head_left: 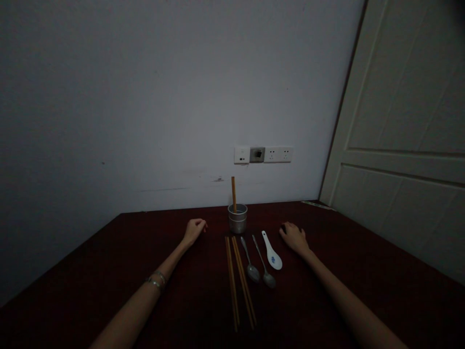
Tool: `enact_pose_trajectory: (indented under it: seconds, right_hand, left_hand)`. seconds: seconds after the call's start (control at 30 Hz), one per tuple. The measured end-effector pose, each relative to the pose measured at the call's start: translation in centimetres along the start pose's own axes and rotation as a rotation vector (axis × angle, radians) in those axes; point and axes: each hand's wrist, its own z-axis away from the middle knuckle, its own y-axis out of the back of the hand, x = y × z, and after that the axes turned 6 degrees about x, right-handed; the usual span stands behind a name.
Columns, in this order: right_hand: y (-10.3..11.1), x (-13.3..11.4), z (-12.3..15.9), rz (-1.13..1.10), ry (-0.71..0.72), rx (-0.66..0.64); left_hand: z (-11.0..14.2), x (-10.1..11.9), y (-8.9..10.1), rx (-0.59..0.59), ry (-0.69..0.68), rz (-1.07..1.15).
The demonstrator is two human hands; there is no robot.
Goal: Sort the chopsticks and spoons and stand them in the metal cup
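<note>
Because the head view looks down a dark red table [203, 300] toward its far edge, everything sits in one central band between two forearms. The metal cup [237, 225] stands upright near that far edge, against which the wall rises; the chopsticks in the cup [234, 194] tilt slightly left, probably because its mouth is much wider than they are. Nearer the viewer lie a left pair of chopsticks [231, 286] and a right pair of chopsticks [240, 271], then the left metal spoon [253, 274], the right metal spoon [269, 280] and a white porcelain soup spoon [269, 249] — a row seemingly sorted by kind, handles toward the cup, spaced so each piece lies clear of its neighbour.

The left hand [195, 230] rests left of the cup, fingers curled in together, with nothing visible in its grasp. The right hand [295, 236] lies palm down just beside the porcelain spoon, fingers slightly apart and holding nothing visible — both seem simply propped on the tabletop, leaving the row uncovered.
</note>
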Motion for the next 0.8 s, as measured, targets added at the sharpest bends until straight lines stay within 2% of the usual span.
enact_pose_trajectory:
  seconds: [0.1,0.17,0.33,0.53,0.7,0.8]
  right_hand:
    - [0.1,-0.1,0.1,0.017,0.007,0.007]
    - [0.0,-0.1,0.2,0.025,0.015,0.015]
    - [-0.1,-0.1,0.3,0.045,0.029,0.031]
    - [0.0,-0.1,0.3,0.059,0.026,0.024]
    - [0.0,0.0,0.3,0.08,0.022,0.012]
    - [0.0,0.0,0.3,0.083,0.023,0.003]
  left_hand:
    - [0.8,1.4,-0.3,-0.195,0.092,-0.195]
    - [1.6,2.5,-0.6,-0.276,0.123,-0.284]
    - [4.0,5.2,-2.0,-0.264,0.055,-0.393]
    - [6.9,7.7,-3.4,-0.316,-0.012,-0.627]
    - [8.0,9.3,-3.5,-0.439,-0.011,-0.836]
    - [8.3,9.7,-3.7,-0.452,-0.016,-0.887]
